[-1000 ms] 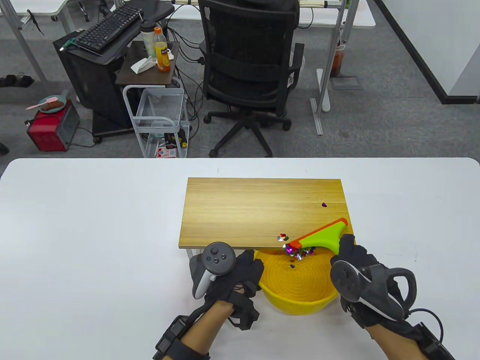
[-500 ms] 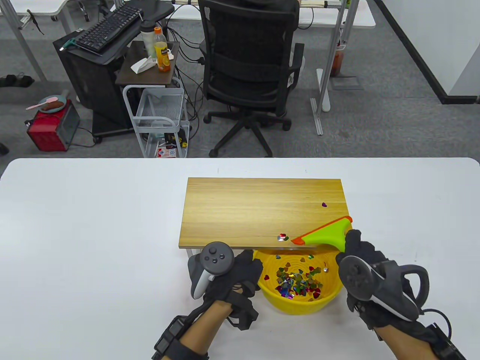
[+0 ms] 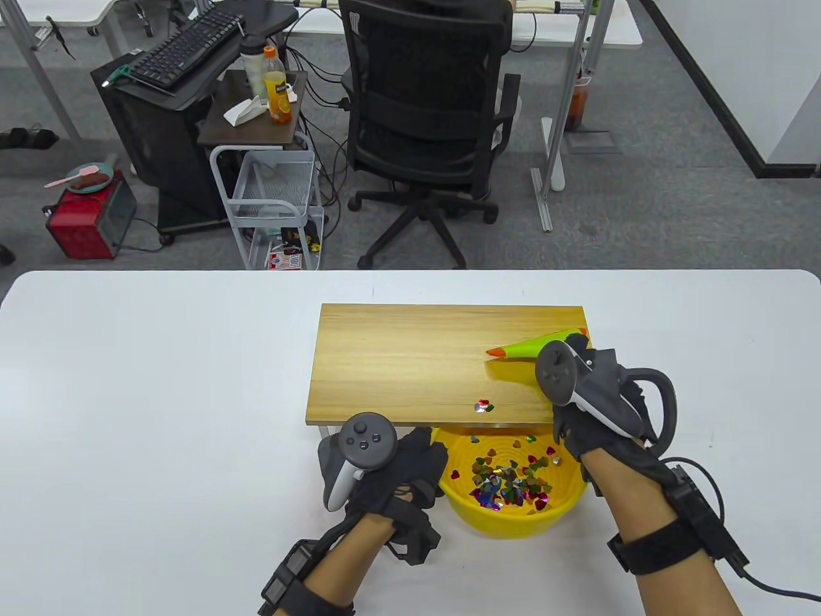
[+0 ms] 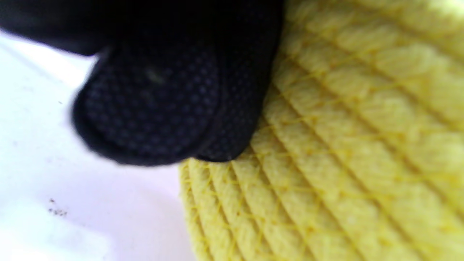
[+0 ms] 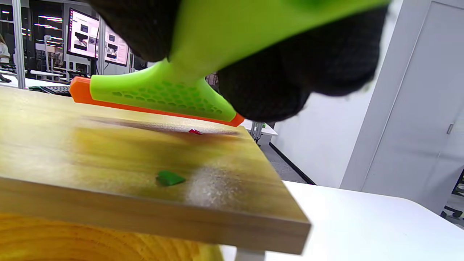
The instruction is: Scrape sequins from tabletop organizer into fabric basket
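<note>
The wooden tabletop organizer (image 3: 410,359) stands on the white table. A few sequins (image 3: 483,406) lie near its front edge; the right wrist view shows a green sequin (image 5: 169,178) and a red one (image 5: 194,132) on the wood. The yellow fabric basket (image 3: 558,504) sits below the front edge with several sequins (image 3: 510,484) inside. My right hand (image 3: 593,398) grips the green scraper with an orange blade (image 3: 535,346) over the organizer's far right part (image 5: 159,96). My left hand (image 3: 401,478) holds the basket's left rim; its fingers (image 4: 170,105) press the woven wall (image 4: 344,145).
The white table (image 3: 141,398) spreads wide to the left and right of the organizer. Beyond its far edge stand a black office chair (image 3: 426,128) and a wire cart (image 3: 272,192).
A heap of sequins fell from the organizer's front edge into the basket. My right hand then carried the scraper away from the front edge to the far right of the board. My left hand stayed put.
</note>
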Demonstrator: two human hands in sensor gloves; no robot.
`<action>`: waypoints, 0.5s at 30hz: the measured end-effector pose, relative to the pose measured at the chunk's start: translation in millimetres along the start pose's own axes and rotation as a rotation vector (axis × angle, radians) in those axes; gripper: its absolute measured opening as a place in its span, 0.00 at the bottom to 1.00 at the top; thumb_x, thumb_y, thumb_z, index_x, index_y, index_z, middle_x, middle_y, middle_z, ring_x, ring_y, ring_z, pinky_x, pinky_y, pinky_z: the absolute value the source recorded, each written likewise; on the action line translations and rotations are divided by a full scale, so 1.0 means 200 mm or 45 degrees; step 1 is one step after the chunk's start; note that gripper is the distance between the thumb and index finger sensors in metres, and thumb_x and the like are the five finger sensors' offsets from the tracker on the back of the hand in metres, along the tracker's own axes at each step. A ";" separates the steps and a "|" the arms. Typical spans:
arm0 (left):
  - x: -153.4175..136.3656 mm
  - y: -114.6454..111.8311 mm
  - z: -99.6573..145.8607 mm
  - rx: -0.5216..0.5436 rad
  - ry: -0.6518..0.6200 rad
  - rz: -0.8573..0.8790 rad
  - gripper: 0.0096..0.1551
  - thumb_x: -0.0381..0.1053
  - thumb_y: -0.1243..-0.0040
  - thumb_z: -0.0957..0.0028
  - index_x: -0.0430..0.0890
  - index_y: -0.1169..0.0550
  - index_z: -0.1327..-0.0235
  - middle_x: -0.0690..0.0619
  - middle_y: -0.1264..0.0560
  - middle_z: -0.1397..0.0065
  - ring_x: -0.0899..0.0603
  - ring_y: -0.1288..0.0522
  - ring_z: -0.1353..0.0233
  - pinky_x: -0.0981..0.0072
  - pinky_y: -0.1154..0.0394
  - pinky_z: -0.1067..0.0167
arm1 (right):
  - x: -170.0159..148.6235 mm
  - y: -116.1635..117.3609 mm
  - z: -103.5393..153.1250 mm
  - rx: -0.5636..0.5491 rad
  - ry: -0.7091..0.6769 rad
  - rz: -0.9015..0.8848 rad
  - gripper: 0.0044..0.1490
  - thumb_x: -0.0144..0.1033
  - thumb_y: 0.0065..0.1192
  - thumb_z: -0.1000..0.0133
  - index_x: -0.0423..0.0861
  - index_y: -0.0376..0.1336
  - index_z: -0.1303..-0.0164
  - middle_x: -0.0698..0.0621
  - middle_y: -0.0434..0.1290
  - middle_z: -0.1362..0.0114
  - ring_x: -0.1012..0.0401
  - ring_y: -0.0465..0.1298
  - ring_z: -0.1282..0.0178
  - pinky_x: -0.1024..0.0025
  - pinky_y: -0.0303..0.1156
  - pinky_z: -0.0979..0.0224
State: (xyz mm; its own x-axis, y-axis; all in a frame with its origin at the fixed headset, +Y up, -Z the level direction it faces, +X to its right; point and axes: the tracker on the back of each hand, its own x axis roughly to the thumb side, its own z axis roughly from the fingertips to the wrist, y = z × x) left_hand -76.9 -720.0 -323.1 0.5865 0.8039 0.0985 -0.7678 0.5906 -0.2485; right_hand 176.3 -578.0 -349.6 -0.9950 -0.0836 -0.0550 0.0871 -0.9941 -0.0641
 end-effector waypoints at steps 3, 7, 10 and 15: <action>0.00 0.00 0.00 -0.001 0.000 0.001 0.31 0.54 0.45 0.45 0.29 0.28 0.45 0.40 0.11 0.69 0.41 0.11 0.76 0.55 0.15 0.82 | 0.02 0.02 0.01 0.004 -0.013 0.034 0.38 0.43 0.59 0.34 0.34 0.56 0.20 0.35 0.74 0.32 0.45 0.84 0.52 0.58 0.83 0.52; -0.01 0.01 0.00 0.000 0.001 0.002 0.31 0.54 0.45 0.45 0.29 0.28 0.45 0.40 0.11 0.69 0.41 0.12 0.76 0.55 0.15 0.82 | 0.05 0.01 0.09 0.023 -0.062 0.029 0.38 0.43 0.58 0.34 0.34 0.55 0.20 0.34 0.74 0.32 0.45 0.84 0.53 0.59 0.83 0.53; -0.01 0.02 0.00 0.007 0.003 0.002 0.31 0.54 0.45 0.45 0.29 0.28 0.45 0.40 0.11 0.69 0.41 0.12 0.76 0.55 0.15 0.82 | 0.07 -0.01 0.17 0.057 -0.091 0.081 0.38 0.43 0.57 0.33 0.33 0.55 0.20 0.34 0.74 0.32 0.45 0.84 0.53 0.59 0.83 0.53; -0.01 0.02 0.00 0.020 0.006 -0.008 0.31 0.54 0.45 0.45 0.29 0.28 0.45 0.40 0.11 0.69 0.41 0.12 0.76 0.55 0.15 0.82 | 0.09 -0.04 0.35 0.104 -0.145 0.145 0.38 0.43 0.56 0.32 0.31 0.54 0.20 0.33 0.75 0.33 0.46 0.85 0.54 0.60 0.84 0.54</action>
State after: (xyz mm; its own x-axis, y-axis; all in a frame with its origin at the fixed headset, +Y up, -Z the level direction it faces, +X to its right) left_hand -81.6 -718.6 -323.7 0.5923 0.8001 0.0951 -0.7682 0.5964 -0.2329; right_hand 154.3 -576.2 -280.1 -0.9784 -0.1987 0.0566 0.2000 -0.9796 0.0175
